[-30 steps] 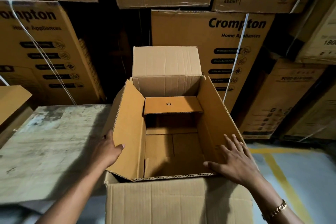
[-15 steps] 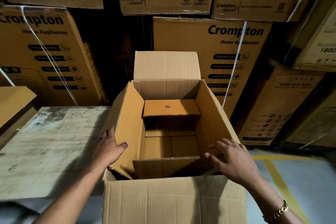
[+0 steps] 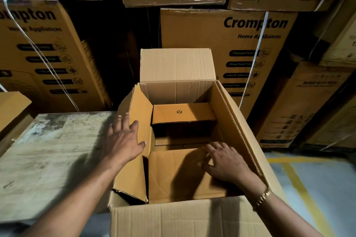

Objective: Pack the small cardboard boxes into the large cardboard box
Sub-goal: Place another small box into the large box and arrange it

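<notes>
**A:** Hands?

**B:** My left hand (image 3: 125,140) is flat and spread against the outside of the big box's (image 3: 240,131) left flap (image 3: 138,121), gripping nothing. My right hand (image 3: 225,161) reaches inside, fingers loosely curled over an inner panel (image 3: 173,175) that leans near the front wall; pressing, not clenched. Both forearms come straight up from the bottom edge, a bracelet (image 3: 263,197) on the right wrist.

**A:** Surroundings?

**B:** Box stands open against a worn, stained bench (image 3: 48,150) to its left. Grey floor with yellow lines (image 3: 300,188) to the right. Printed cartons (image 3: 221,44) stacked behind.

**A:** Count?

**B:** One big box. One small box (image 3: 183,112) visible, inside it at the far wall. Two hands.
</notes>
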Tool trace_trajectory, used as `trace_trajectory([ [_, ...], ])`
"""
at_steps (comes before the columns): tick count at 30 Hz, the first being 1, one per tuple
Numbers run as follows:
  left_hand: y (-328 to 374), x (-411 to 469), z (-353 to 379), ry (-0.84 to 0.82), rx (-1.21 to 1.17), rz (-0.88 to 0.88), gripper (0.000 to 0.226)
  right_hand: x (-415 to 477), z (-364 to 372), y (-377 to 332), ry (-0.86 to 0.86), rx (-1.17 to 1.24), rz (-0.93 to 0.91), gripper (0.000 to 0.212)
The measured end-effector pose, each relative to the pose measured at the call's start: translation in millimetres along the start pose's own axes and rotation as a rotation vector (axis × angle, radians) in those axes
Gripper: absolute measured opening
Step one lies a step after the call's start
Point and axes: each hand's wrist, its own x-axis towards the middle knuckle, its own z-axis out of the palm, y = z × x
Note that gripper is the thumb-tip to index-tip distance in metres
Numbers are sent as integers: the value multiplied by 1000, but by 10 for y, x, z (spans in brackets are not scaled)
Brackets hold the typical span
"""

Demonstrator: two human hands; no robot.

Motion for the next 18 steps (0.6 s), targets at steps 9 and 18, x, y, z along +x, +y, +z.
trace_trajectory([
  [9,276,520,-8,-80,129,153,72,106,-130,14,-29,292,234,67],
  [18,877,1300,405,-164,209,275,74,-462,47,-10,-61,85,280,83],
])
